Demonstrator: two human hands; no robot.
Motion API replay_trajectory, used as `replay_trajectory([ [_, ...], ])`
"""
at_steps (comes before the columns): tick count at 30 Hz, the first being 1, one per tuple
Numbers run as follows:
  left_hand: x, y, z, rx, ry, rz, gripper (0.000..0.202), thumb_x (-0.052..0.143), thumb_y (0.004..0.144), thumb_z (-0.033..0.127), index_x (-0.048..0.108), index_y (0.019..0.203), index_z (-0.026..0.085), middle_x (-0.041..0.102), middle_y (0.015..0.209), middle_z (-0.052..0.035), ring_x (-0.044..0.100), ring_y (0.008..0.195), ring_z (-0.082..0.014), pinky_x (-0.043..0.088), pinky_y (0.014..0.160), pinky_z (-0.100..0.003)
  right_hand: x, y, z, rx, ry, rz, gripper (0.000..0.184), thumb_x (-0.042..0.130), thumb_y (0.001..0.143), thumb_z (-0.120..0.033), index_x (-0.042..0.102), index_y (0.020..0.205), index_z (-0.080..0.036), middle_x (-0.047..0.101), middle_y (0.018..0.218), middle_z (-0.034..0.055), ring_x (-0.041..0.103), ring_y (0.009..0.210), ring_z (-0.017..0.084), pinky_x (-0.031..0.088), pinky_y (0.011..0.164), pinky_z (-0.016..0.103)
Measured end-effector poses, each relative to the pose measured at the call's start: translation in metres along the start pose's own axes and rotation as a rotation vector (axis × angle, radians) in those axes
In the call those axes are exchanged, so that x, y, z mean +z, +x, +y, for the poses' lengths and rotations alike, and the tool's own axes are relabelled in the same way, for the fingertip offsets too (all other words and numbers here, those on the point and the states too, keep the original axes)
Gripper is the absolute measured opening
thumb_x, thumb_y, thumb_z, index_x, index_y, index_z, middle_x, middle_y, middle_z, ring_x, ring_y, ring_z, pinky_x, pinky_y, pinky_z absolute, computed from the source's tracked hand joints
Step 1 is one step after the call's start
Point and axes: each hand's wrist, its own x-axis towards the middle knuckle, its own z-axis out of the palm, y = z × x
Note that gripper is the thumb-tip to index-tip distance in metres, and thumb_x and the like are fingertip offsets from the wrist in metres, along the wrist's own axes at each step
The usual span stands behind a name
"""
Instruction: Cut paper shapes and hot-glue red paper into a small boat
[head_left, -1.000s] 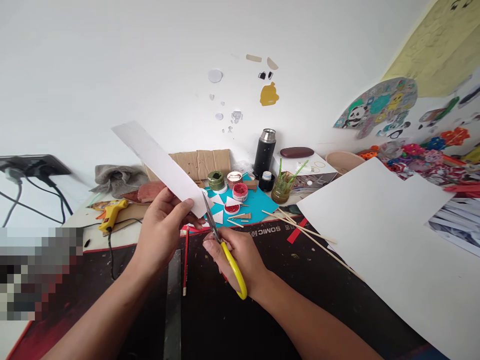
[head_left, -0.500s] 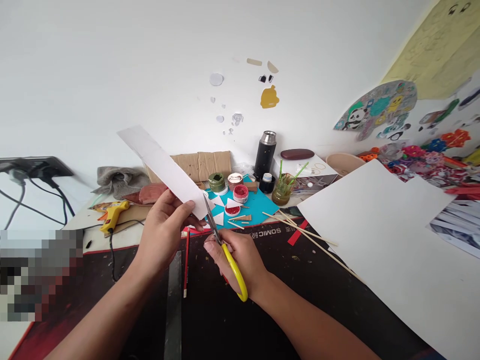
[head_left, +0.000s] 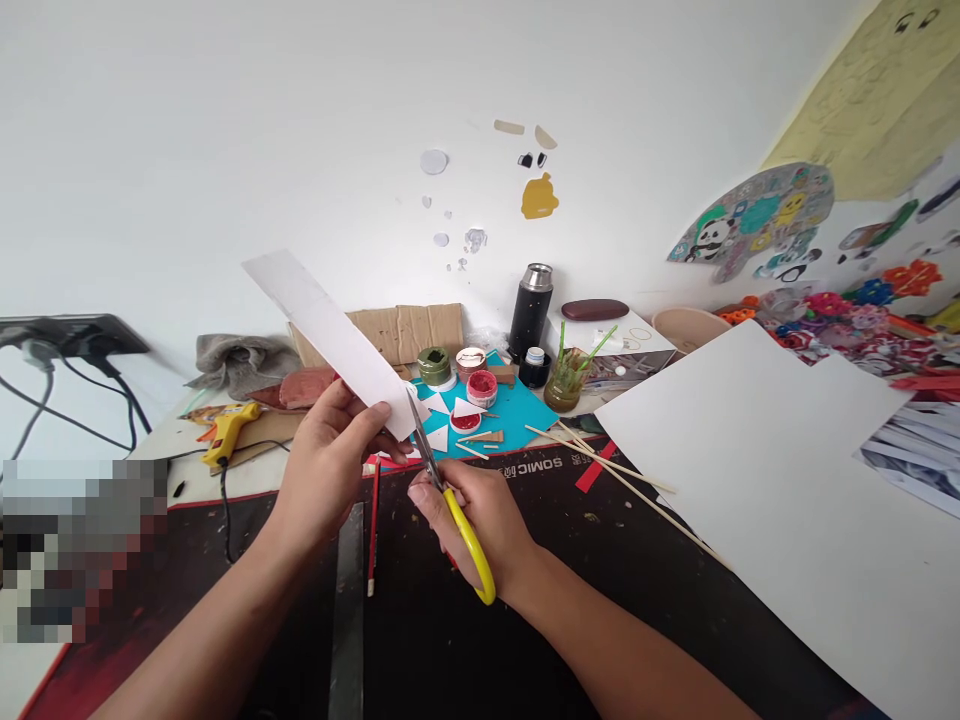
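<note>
My left hand [head_left: 330, 455] pinches a long white paper strip [head_left: 337, 345] near its lower end, thumb on top. The strip slants up to the left, above the mat. My right hand [head_left: 480, 520] is wrapped round the yellow handle of a pair of scissors [head_left: 469, 545]. Their metal blades point up and meet the lower right end of the strip; whether they have cut into it I cannot tell. Behind the hands, several small white paper triangles [head_left: 437, 438] lie on a blue sheet [head_left: 517, 410] among open paint jars [head_left: 481, 388].
On the black mat [head_left: 450, 650] lie a metal ruler [head_left: 347, 610] and a red pencil [head_left: 373, 530]. A yellow glue gun [head_left: 229, 432] is at the left. Thin wooden sticks [head_left: 637, 480] and large white paper [head_left: 787, 480] lie right. A black flask [head_left: 531, 310] stands behind.
The strip's upper end has shifted slightly to the right. Both hands and the scissors stay in nearly the same place.
</note>
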Motion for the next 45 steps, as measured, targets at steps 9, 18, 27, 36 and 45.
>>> replay_trajectory([
  [9, 0.0027, -0.0007, 0.0015, 0.001, -0.015, 0.010, 0.037, 0.088, 0.083, 0.035, 0.073, 0.112, 0.018, 0.079, 0.100, -0.0034, 0.070, 0.062, -0.0143, 0.058, 0.055, -0.026, -0.0004, -0.0007, -0.0004, 0.017, 0.018, -0.011, 0.038, 0.068, 0.105, -0.059, 0.068, 0.091, -0.023, 0.062, 0.065, -0.0028, 0.056, 0.054, 0.014, 0.042, 0.056, 0.026],
  [18, 0.0022, -0.0004, 0.0015, 0.008, -0.022, 0.023, 0.034, 0.089, 0.082, 0.035, 0.075, 0.108, 0.020, 0.080, 0.099, -0.0038, 0.071, 0.063, -0.0164, 0.058, 0.054, -0.028, -0.0001, -0.0007, 0.0005, 0.014, 0.010, -0.002, 0.039, 0.067, 0.105, -0.058, 0.066, 0.088, -0.023, 0.062, 0.064, -0.0028, 0.056, 0.055, 0.015, 0.042, 0.058, 0.026],
  [27, 0.0010, 0.0009, -0.0006, 0.018, -0.010, 0.015, 0.032, 0.088, 0.083, 0.034, 0.075, 0.108, 0.020, 0.080, 0.097, -0.0043, 0.071, 0.062, -0.0180, 0.059, 0.054, -0.030, -0.0004, -0.0007, -0.0027, 0.020, 0.011, 0.005, 0.037, 0.067, 0.105, -0.054, 0.063, 0.084, -0.024, 0.059, 0.061, -0.0036, 0.056, 0.054, 0.015, 0.041, 0.059, 0.028],
  [36, 0.0025, 0.0013, 0.0012, 0.005, -0.023, 0.019, 0.034, 0.089, 0.080, 0.033, 0.075, 0.108, 0.018, 0.078, 0.094, -0.0026, 0.069, 0.060, -0.0154, 0.058, 0.054, -0.027, -0.0001, -0.0005, -0.0013, -0.014, -0.013, 0.037, 0.033, 0.068, 0.104, -0.049, 0.065, 0.084, -0.023, 0.065, 0.069, -0.0014, 0.058, 0.062, 0.016, 0.039, 0.061, 0.027],
  [45, 0.0044, -0.0002, 0.0014, -0.015, -0.064, 0.028, 0.030, 0.090, 0.080, 0.032, 0.076, 0.103, 0.019, 0.074, 0.087, -0.0005, 0.068, 0.065, -0.0150, 0.058, 0.056, -0.024, 0.0006, 0.0002, -0.0003, -0.030, -0.017, 0.047, 0.035, 0.068, 0.104, -0.045, 0.059, 0.078, -0.023, 0.062, 0.067, -0.0026, 0.055, 0.061, 0.014, 0.037, 0.060, 0.027],
])
